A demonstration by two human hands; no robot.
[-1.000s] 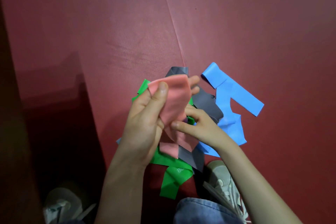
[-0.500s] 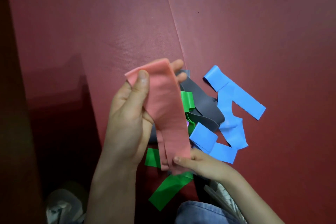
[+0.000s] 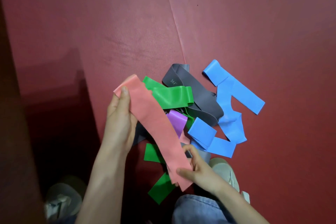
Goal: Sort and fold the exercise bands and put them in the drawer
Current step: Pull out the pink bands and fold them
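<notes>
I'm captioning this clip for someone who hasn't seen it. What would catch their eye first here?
First the pink band, drawn out diagonally across the middle of the view: the left hand grips its upper end and the right hand pinches its lower end. Behind it, a bright tangle lies on the dark red mat: a green band, a grey band, a purple band peeking out at the centre, and blue bands spilling to the right.

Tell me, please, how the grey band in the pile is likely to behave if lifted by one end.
Probably floppy: the grey band lies flat in soft curves with a folded loop, so it would likely droop. Likely light, being a thin strip. It may drag a neighbour along, since the green band lies across it.
</notes>
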